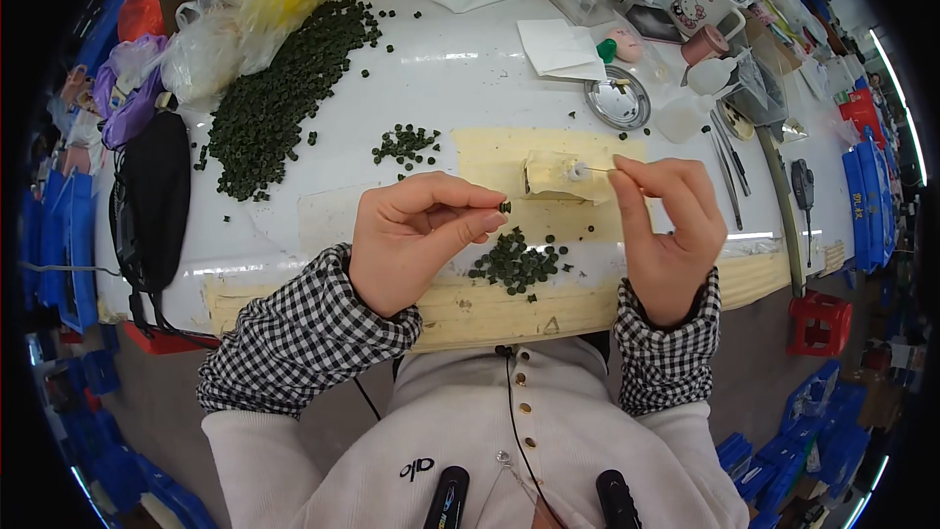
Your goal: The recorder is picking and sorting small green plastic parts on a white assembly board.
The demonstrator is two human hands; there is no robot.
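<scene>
My left hand (406, 235) is closed in a pinch, with a small dark green plug-like piece (504, 207) between thumb and forefinger. To its right, my right hand (676, 230) pinches a thin needle-like rod (599, 170). The rod's other end meets a small white nozzle-like tip (579, 170) on a tape-wrapped block (548, 176); whether it goes inside I cannot tell. That block rests on a yellowish taped sheet (480, 152). Between my hands, close to the table's front edge, lies a small pile of green pieces (517, 262).
A large heap of green pieces (284, 88) spreads at the far left, with a smaller cluster (406, 144) nearer. A round metal dish (619, 98), tweezers (725, 162), a mug (707, 2) and a thread spool (705, 45) stand right. Plastic bags (201, 54) and a black pouch (157, 206) lie left.
</scene>
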